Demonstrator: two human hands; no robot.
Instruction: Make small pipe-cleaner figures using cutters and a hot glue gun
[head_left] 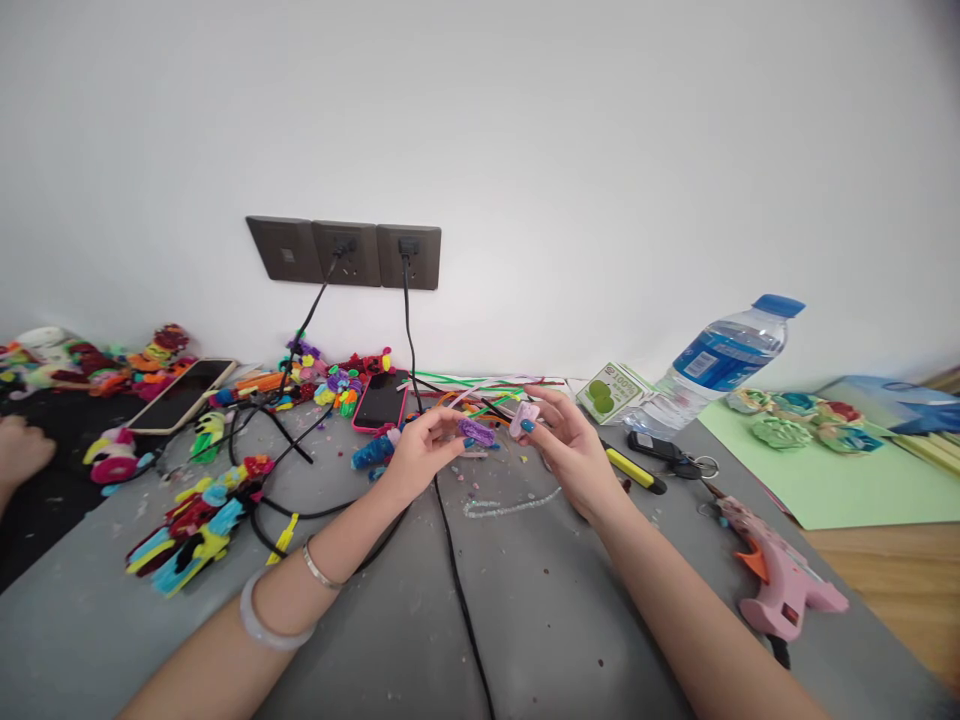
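Note:
My left hand [426, 450] pinches a small purple fuzzy piece [478, 432], which looks like shaped pipe cleaner. In my right hand [566, 445], thumb and fingers close on a small pale pink piece [523, 417]; its exact kind I cannot make out. The two pieces are held apart, a little above the grey table [517, 610]. Beneath my right hand a sparkly pale strand [499, 509] lies curved on the table. A blue fuzzy roll [373, 452] rests just left of my left hand. Behind both hands lie loose coloured pipe cleaners [480, 383].
Black cables [454, 560] run from the wall sockets [409, 257] across the table. Right: a yellow cutter [634, 468], car key [660, 450], tilted water bottle [724, 360], pink glue gun [780, 570]. Left: pipe-cleaner figures [195, 525], phones [184, 395], another person's hand [22, 450].

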